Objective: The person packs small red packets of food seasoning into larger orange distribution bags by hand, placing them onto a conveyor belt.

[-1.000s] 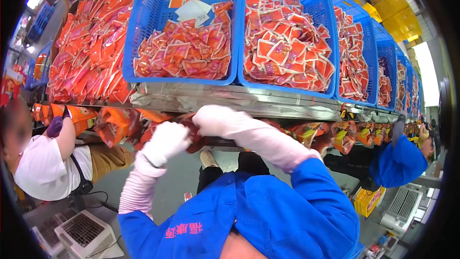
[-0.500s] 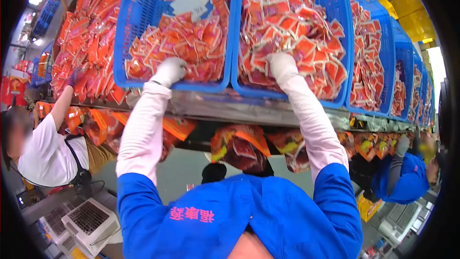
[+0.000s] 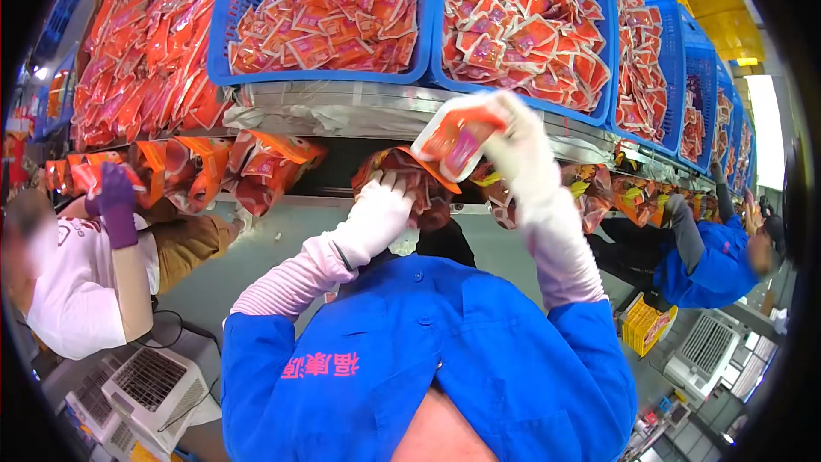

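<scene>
My left hand [image 3: 383, 214], in a white glove, is at the mouth of an orange and brown printed bag [image 3: 432, 201] hanging at the edge of the line. Its fingers are curled on the bag's near side; whether a packet is under them is hidden. Blurred by motion, my gloved right hand [image 3: 517, 145] pinches a flat red-and-white packet [image 3: 457, 139] just above and right of the same bag. Beyond the hands stand two blue baskets of similar packets, the left basket [image 3: 321, 77] and the right basket [image 3: 526, 96].
More blue baskets [image 3: 676, 77] run off to the right. A pile of red packets [image 3: 150, 51] lies at left. Several orange bags [image 3: 265, 167] hang along the line. One co-worker [image 3: 81, 282] stands at left with a purple-gloved hand raised, another [image 3: 710, 257] at right.
Both my hands have left the baskets and come nearer my body. The left is now at the hanging bag, and the right has brought a packet over beside it. The view has shifted.
</scene>
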### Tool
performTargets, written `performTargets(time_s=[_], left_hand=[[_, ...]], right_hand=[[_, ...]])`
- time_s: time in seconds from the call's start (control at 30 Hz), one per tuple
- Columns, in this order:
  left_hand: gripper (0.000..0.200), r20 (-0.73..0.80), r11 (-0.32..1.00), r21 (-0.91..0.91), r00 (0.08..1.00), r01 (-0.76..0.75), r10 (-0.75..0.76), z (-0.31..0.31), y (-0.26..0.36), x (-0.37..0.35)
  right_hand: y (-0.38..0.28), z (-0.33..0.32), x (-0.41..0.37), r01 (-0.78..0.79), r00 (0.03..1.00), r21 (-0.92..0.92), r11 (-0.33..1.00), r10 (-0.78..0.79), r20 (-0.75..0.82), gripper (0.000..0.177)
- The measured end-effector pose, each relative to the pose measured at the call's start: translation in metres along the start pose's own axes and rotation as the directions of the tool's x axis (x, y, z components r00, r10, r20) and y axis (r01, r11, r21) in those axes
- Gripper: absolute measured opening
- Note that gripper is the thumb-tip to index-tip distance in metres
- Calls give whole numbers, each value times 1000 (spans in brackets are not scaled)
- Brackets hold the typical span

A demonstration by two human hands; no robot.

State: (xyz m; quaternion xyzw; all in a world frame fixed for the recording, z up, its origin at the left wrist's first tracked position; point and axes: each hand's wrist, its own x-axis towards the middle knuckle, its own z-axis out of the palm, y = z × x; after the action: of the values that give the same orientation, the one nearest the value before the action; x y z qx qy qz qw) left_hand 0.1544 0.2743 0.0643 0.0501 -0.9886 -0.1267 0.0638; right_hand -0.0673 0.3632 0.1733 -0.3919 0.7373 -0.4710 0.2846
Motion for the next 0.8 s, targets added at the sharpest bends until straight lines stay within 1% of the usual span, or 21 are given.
performTargets(time_s=[0.03, 0.07, 0.1, 0.13, 0.17, 0.2, 0.23, 0.27, 0.3, 0.33, 0.37, 0.4, 0.47, 0.5, 0.53, 0.57, 0.6, 0.7, 0.73, 0.77, 0.8], left_hand=[[37, -11, 1000, 4, 1000, 7, -7, -8, -3, -4], [39, 21, 998, -53, 999, -45, 46, -19, -4, -15], [41, 51, 989, -111, 994, -93, 99, -29, -6, -24], [31, 341, 999, -4, 939, -46, 45, -35, -10, -29], [23, 185, 1000, 5, 982, 23, -23, -17, -16, -40], [16, 21, 996, 6, 996, 90, -90, 1, -23, -48], [16, 14, 995, 13, 995, 94, -94, -4, -26, -49], [11, 0, 1000, 4, 1000, 1, -1, -11, -28, -49], [6, -14, 996, -5, 996, -91, 91, -15, -30, -48], [6, -19, 996, -2, 996, -85, 85, -16, -29, -48], [4, -44, 995, 12, 994, -98, 99, -17, -26, -48], [2, -72, 993, 34, 991, -112, 114, -19, -27, -47], [3, -63, 999, 2, 997, -46, 46, -22, -39, -54], [4, -80, 999, 27, 996, -29, 31, -30, -43, -56], [5, -97, 999, 52, 995, -5, 10, -39, -48, -58], [8, -134, 1000, 23, 991, 16, -13, -44, -55, -61], [9, -100, 998, 28, 994, 50, -47, -52, -61, -63], [10, -141, 993, -7, 983, 118, -118, -55, -64, -67], [10, -136, 994, 16, 985, 107, -104, -54, -65, -63], [9, -132, 995, 39, 987, 94, -89, -54, -65, -61], [9, -128, 994, 43, 987, 101, -95, -54, -63, -61]], right_hand=[[-10, 15, -12, 31, 998, -104, 994, -25, 52, 18], [-18, 30, -23, 58, 993, -202, 978, -37, 108, 19], [-9, 46, -30, 192, 969, -280, 941, -136, 208, 16], [0, 64, -32, 332, 923, -339, 880, -229, 310, 15], [5, 80, -34, 391, 856, -465, 794, -128, 502, 15], [5, 97, -34, 472, 759, -560, 681, 9, 650, 18], [17, 119, -28, 367, 714, -631, 684, 228, 662, 22], [36, 143, -18, 265, 630, -705, 657, 435, 643, 27], [54, 162, -3, 266, 542, -737, 621, 536, 647, 29], [72, 182, 11, 278, 445, -764, 582, 628, 639, 31], [88, 197, 16, 268, 408, -784, 560, 671, 619, 30], [100, 210, 20, 267, 412, -796, 544, 682, 604, 28], [104, 218, 24, 290, 431, -810, 510, 686, 586, 25], [103, 215, 24, 305, 433, -815, 492, 691, 579, 24], [91, 202, 21, 335, 443, -821, 463, 691, 571, 22], [79, 188, 21, 375, 454, -824, 425, 690, 563, 21], [65, 174, 20, 423, 474, -815, 395, 671, 571, 20], [34, 152, 25, 535, 557, -687, 491, 407, 724, 13], [53, 168, 31, 366, 615, -703, 611, 408, 675, 23], [81, 211, 49, 72, 578, -810, 581, 638, 509, 24], [81, 222, 50, 129, 546, -786, 604, 619, 565, 24]])
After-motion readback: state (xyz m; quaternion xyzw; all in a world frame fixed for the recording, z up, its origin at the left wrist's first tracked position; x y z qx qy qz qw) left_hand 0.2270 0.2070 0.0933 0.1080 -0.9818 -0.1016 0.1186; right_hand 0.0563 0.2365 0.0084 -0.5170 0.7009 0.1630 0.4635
